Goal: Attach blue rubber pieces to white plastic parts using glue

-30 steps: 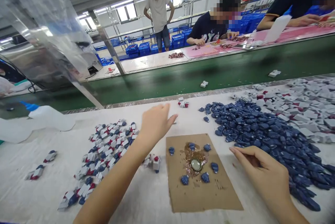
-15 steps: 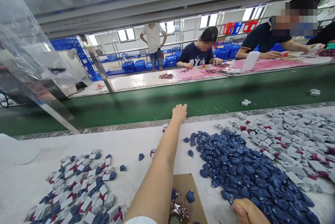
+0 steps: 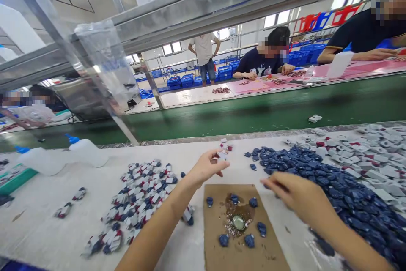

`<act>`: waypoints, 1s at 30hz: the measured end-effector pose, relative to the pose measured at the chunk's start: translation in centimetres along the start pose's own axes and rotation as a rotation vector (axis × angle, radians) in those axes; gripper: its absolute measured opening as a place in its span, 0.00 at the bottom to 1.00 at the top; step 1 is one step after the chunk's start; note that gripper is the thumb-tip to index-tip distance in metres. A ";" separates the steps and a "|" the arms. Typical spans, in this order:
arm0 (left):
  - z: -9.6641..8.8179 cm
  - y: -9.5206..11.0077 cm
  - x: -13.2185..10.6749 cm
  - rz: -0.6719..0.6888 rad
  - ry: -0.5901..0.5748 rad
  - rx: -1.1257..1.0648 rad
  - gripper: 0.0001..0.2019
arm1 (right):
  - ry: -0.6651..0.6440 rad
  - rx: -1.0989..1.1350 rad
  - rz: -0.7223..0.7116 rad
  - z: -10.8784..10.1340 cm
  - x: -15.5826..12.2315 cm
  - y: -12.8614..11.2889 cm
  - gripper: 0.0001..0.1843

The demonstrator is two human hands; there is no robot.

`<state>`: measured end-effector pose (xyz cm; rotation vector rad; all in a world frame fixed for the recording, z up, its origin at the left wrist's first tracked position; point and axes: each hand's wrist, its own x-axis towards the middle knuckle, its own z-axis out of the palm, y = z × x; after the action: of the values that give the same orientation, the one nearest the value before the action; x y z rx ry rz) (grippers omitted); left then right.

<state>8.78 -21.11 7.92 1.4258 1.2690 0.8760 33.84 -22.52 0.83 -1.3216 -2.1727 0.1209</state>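
Observation:
My left hand [image 3: 207, 166] is closed around a small white plastic piece [image 3: 222, 156], just beyond the far edge of a brown cardboard sheet [image 3: 214, 220]. To the right, my right hand [image 3: 293, 188] pinches a small dark blue piece [image 3: 267, 183], mostly covered by the fingers. Several dark blue pieces [image 3: 249, 240] lie spaced out on the cardboard around a shiny round, pale green object [image 3: 238, 222] in a wet, glittering patch. Another white and dark red piece [image 3: 226, 144] rests on the table behind my left hand.
A pile of dark blue pieces [image 3: 304, 165] spreads at right, with white and red pieces [image 3: 374, 148] beyond. Joined white, red and blue pieces [image 3: 139, 195] are heaped at left, near white bottles [image 3: 89, 152]. A green conveyor belt [image 3: 206, 125] crosses behind; co-workers sit across it.
My left hand has drawn back from over the belt to above the table and now holds a white piece. My right hand has moved away from the blue pile towards the cardboard. The view has shifted left.

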 end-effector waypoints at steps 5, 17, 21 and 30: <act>-1.1 -1.6 -8.4 -0.070 -0.007 -0.116 0.18 | -0.344 -0.171 -0.038 2.5 5.9 1.7 0.07; 0.1 -4.4 -13.4 -0.102 0.265 -0.538 0.35 | -0.599 -0.399 0.122 5.0 7.6 3.1 0.15; 0.7 -4.6 -13.5 -0.053 0.342 -0.630 0.25 | -0.622 -0.393 0.141 5.5 8.8 3.4 0.15; 0.9 -5.7 -15.5 -0.140 0.344 -0.689 0.20 | -0.441 -0.057 0.067 3.1 5.5 -0.5 0.10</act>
<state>5.25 -36.74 3.65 0.6532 1.1310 1.3370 30.02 -17.45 0.88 -1.5129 -2.5067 0.4135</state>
